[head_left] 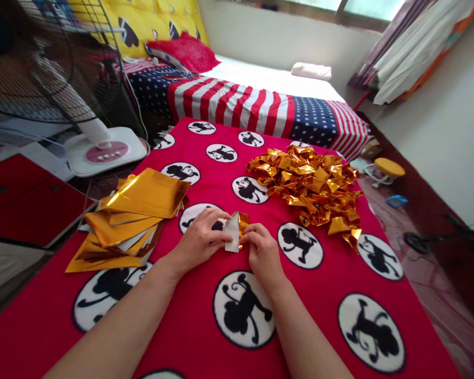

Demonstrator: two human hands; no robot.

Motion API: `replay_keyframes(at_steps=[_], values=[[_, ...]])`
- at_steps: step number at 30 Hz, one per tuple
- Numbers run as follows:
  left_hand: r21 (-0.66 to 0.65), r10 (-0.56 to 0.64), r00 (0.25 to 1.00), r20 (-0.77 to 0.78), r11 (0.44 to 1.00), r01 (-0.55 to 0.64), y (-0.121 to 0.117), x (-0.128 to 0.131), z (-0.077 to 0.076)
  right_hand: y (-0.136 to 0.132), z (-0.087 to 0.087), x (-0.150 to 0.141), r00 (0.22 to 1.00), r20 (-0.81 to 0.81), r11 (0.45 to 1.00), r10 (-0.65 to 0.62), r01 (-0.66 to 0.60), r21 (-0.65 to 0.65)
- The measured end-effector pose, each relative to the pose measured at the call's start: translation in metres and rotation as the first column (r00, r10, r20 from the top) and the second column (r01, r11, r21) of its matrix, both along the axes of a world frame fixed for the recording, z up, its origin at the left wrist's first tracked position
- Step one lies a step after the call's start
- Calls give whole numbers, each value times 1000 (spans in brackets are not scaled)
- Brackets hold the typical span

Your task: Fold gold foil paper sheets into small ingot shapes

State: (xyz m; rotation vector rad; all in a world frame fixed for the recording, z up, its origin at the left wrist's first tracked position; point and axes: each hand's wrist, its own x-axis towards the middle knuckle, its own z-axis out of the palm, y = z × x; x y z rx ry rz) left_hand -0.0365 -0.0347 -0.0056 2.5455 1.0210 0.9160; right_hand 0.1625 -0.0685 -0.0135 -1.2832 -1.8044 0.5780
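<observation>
A small piece of gold foil paper, partly folded, is held between my two hands just above the red cloth. Its pale back faces up on the left, and shiny gold shows on the right. My left hand pinches the pale side between thumb and fingers. On the gold side, my right hand has its fingertips closed at the edge. Flat gold foil sheets lie in a loose stack to the left of my hands. To the right is a heap of folded gold foil pieces.
The red cloth with monkey prints covers the table. A fan stands at the left, near a red cabinet. Behind the table is a bed with a flag-pattern cover. A yellow stool is on the floor at right.
</observation>
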Motion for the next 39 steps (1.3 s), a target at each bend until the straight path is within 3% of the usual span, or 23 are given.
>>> replay_keyframes(at_steps=[5, 9, 12, 21, 30, 39], values=[[84, -90, 994, -68, 992, 96, -7, 6, -1, 0, 4, 0, 993, 103, 999, -50, 49, 6], [7, -212, 974, -80, 977, 213, -10, 10, 0, -11, 9, -2, 969, 213, 990, -122, 135, -47], [-68, -223, 974, -32, 973, 221, -11, 11, 0, -17, 9, -1, 976, 192, 985, -103, 127, -119], [-251, -111, 989, 94, 959, 132, -12, 15, 1, -13, 5, 5, 988, 127, 978, -93, 115, -177], [-320, 73, 990, 119, 947, -31, -17, 22, 2, -14, 8, 4, 988, 122, 972, -99, 122, -201], [-320, 166, 983, 83, 938, -132, -18, 30, -1, -15, 7, 3, 985, 132, 968, -114, 140, -207]])
